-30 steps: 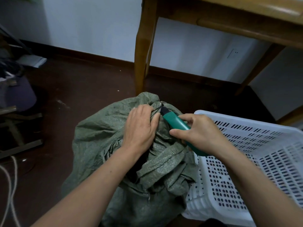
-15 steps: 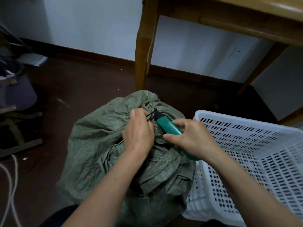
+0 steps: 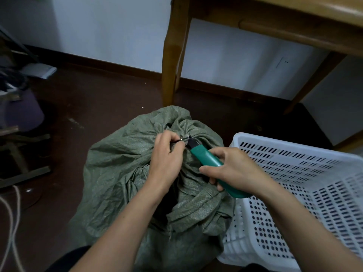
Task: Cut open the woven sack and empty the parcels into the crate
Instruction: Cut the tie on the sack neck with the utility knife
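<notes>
A green woven sack (image 3: pixel 117 169) stands on the dark floor, its neck bunched and tied shut at the top. My left hand (image 3: pixel 167 160) pinches the thin black tie at the neck. My right hand (image 3: pixel 233 171) grips a green-handled cutter (image 3: pixel 208 160), its dark tip touching the tie at the knot. A white perforated plastic crate (image 3: pixel 294 173) sits against the sack on the right, with nothing visible inside it. No parcels show; the sack hides them.
A wooden table leg (image 3: pixel 172 55) rises just behind the sack, with the tabletop (image 3: pixel 314 8) overhead at the right. A white wall with a dark skirting board runs behind. Dark clutter (image 3: pixel 17 107) stands at the left, and pale cords (image 3: pixel 11 222) lie at the lower left.
My left hand shifted from lying flat on the sack's neck to pinching the tie. The cutter's tip moved in to the knot. The view came slightly closer.
</notes>
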